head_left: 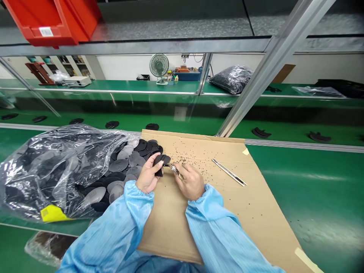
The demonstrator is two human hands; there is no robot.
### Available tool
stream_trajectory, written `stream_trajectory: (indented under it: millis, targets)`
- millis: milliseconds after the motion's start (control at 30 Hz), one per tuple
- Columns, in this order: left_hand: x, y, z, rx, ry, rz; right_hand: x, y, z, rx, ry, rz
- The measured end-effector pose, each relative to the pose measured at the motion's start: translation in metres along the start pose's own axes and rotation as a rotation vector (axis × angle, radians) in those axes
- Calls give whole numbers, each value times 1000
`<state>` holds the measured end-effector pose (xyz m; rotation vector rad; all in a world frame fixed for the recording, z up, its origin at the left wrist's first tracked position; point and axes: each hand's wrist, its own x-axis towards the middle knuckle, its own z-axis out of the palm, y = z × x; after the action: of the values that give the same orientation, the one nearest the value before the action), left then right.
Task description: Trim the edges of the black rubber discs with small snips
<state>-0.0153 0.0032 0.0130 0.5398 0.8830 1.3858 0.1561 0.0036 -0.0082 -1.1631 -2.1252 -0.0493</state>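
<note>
My left hand (148, 175) grips a black plastic part (162, 160) above the cardboard sheet (173, 223). Just to its right, my right hand (190, 180) is closed around a small metal tool (174, 169), whose tip meets the part's edge. Tiny black bits (196, 163) are scattered over the cardboard beyond and beside my hands. A slim silver-and-white cutter (229, 172) lies on the cardboard to the right. At the left, a clear plastic bag (57, 167) spills many oval black and grey discs (118, 165) up against my left hand.
Behind the cardboard, a green conveyor (182, 117) carries several spaced black parts. A slanted metal post (273, 64) rises at the right of the cardboard's far edge. Overhead at left hangs a red bin (57, 22). Farther back are a fan (159, 66) and a filled bag (231, 79).
</note>
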Motion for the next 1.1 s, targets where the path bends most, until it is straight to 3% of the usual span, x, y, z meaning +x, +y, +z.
stream_trajectory:
  millis: [267,533,867,1100]
  targets:
    - [0,-2,1,42,13,49,0,-1,0,-32,-81,70]
    - [1,-3,2,-6,15,77,2,-8,0,306,-152,231]
    - [2,-5,-1,24,6,115,-3,-4,1,138,-41,139]
    - [2,-7,-1,72,15,165,-1,-7,0,81,-91,175]
